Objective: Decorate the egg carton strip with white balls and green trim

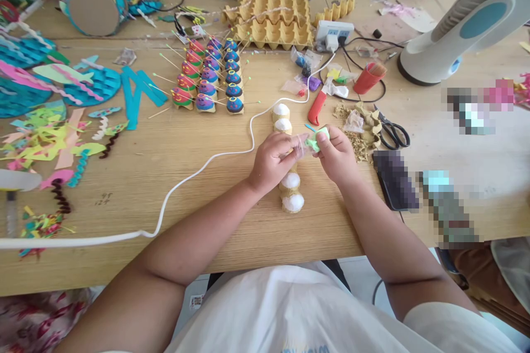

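My left hand [273,159] pinches a clear plastic bag [303,145] in front of me. Light green modelling clay [318,139] shows at the bag's right end, with the fingers of my right hand [337,155] closed on it. Beneath both hands a strip of egg carton cups [291,204] lies lengthwise on the table. White domes [290,180] top its cups; my hands cover the middle ones. A red-handled tool [317,107] lies just beyond my right hand, beside a small blue stick [310,127].
Several painted egg-cup caterpillars [207,81] with pins stand at the back left. A white cable [210,159] crosses the table. Scissors [392,131], a phone [395,179] and carton scraps [359,142] lie right. Egg trays [273,22], a power strip [334,29] and a white fan [430,55] stand behind.
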The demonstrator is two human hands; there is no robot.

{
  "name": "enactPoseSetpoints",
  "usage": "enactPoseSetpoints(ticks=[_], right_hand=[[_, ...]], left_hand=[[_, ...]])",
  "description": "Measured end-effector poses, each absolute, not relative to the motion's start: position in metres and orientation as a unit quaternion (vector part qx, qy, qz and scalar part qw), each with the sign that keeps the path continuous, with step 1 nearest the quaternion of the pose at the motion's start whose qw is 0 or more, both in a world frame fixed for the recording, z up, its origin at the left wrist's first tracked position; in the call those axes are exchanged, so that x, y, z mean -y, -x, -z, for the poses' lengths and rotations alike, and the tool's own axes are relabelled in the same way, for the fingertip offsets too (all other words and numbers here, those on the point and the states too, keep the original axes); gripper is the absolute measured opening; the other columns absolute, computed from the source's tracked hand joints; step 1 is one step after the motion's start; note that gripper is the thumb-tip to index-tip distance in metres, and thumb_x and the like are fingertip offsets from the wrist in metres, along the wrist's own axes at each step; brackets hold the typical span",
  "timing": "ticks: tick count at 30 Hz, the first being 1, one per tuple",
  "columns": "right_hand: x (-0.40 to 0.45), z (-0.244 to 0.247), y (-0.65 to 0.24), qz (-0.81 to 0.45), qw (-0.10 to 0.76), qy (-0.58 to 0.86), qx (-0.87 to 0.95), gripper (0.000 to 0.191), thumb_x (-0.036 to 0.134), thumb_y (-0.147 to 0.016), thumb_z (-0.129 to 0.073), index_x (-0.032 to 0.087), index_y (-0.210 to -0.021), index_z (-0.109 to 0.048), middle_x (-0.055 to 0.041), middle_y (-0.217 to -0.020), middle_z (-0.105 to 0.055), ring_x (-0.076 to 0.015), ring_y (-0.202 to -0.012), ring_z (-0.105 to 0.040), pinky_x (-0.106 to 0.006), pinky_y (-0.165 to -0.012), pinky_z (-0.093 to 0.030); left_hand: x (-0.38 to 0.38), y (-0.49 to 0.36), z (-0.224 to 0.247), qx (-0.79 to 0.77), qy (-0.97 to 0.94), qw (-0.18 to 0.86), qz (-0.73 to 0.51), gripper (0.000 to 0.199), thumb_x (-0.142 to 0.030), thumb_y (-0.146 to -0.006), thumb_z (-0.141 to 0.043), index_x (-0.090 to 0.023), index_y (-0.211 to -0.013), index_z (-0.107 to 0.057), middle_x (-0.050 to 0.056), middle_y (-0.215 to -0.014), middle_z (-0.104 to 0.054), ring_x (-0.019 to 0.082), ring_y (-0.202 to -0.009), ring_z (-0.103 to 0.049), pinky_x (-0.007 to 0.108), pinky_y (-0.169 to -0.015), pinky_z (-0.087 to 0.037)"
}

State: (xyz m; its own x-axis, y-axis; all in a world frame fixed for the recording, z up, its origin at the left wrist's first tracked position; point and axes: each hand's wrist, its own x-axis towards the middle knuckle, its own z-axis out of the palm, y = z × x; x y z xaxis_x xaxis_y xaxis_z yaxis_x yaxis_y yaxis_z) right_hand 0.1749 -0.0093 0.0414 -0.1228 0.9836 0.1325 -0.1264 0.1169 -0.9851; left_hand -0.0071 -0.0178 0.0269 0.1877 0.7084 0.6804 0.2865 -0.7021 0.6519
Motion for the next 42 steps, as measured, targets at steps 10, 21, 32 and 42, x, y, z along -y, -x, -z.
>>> enactPoseSetpoints(ticks=[10,21,32,42], right_hand=[[0.022,-0.052,-0.169,-0.393,0.511,0.460,0.611,0.058,0.071,-0.095,-0.060,0.022,-0.065,-0.053,0.0043,-0.055,-0.050,-0.0091,-0.052,-0.044,-0.026,-0.052,-0.034],[0.024,-0.049,-0.170,-0.270,0.491,0.478,0.677,0.063,0.070,-0.103,-0.042,0.022,-0.063,-0.046,0.0031,-0.056,-0.045,-0.0110,-0.054,-0.040,-0.029,-0.055,-0.030],[0.029,-0.046,-0.165,-0.191,0.484,0.482,0.705,0.059,0.063,-0.107,-0.039,0.022,-0.064,-0.039,0.0036,-0.059,-0.038,-0.0113,-0.056,-0.036,-0.031,-0.058,-0.028],[0.029,-0.055,-0.165,-0.273,0.501,0.501,0.652,0.061,0.070,-0.101,-0.048,0.023,-0.062,-0.053,0.0008,-0.059,-0.053,-0.0133,-0.058,-0.046,-0.031,-0.059,-0.035]], left_hand=[[0.019,0.007,-0.030,-0.362,-0.752,0.172,-0.523,0.025,-0.046,-0.098,-0.070,-0.023,-0.103,-0.079,0.003,-0.094,-0.078,0.018,-0.091,-0.068,0.033,-0.087,-0.053],[0.021,0.006,-0.028,-0.331,-0.751,0.159,-0.549,0.024,-0.038,-0.097,-0.073,-0.023,-0.115,-0.080,0.005,-0.104,-0.078,0.018,-0.099,-0.069,0.034,-0.094,-0.053],[0.024,0.002,-0.032,-0.329,-0.753,0.170,-0.544,0.018,-0.038,-0.094,-0.078,-0.024,-0.105,-0.080,0.003,-0.099,-0.078,0.017,-0.094,-0.069,0.035,-0.092,-0.056],[0.021,0.006,-0.030,-0.377,-0.735,0.123,-0.550,0.023,-0.046,-0.095,-0.075,-0.024,-0.097,-0.080,0.005,-0.108,-0.079,0.020,-0.104,-0.070,0.041,-0.099,-0.055]])
